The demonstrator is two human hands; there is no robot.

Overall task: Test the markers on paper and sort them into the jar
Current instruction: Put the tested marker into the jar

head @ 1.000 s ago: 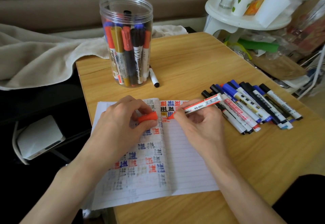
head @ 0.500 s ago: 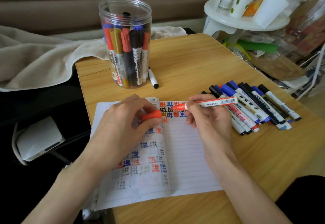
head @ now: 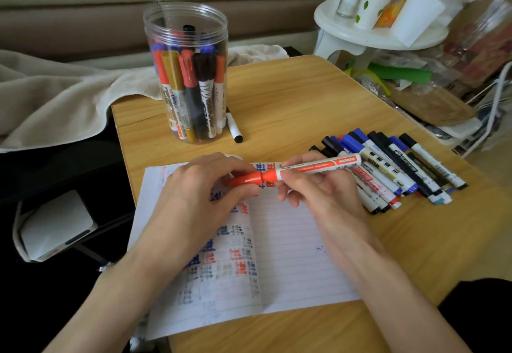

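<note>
My right hand pinches a red-and-white marker, held level over the top of the lined paper. My left hand grips its red cap, which sits over the marker's tip end. The paper carries several red, blue and black test marks. A clear plastic jar stands at the back of the table, holding several upright markers. A row of several blue, black and red markers lies on the table right of my right hand.
One white marker with a black cap lies beside the jar. The wooden table ends at left beside a beige blanket. A white round stand with bottles and clutter sits at back right. A white device lies lower left.
The marker swung from writing on the paper to level. My left hand brought the red cap up onto the marker's tip.
</note>
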